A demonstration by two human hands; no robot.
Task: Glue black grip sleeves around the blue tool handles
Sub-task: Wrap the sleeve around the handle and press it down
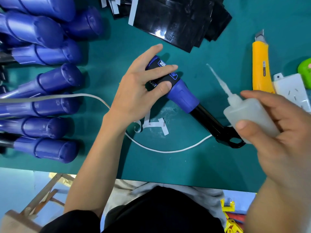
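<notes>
A blue tool handle [182, 95] lies in the middle of the green mat, with a black printed grip sleeve [162, 76] wrapped around it. My left hand [139, 88] presses the sleeve onto the handle, fingers and thumb curled over it. The tool's black metal shaft [212, 122] runs down to the right. My right hand [276, 125] holds a translucent glue bottle [247, 115] above the shaft's end, its long nozzle pointing up and left, clear of the handle. A stack of black sleeve sheets [178, 21] lies at the top.
Several bare blue handles [50, 81] are lined up along the left. A yellow utility knife [261, 64], a white power strip [292, 89] and a green object [305, 68] sit at the right. A white cable [159, 149] and white backing strips [159, 126] lie near the tool.
</notes>
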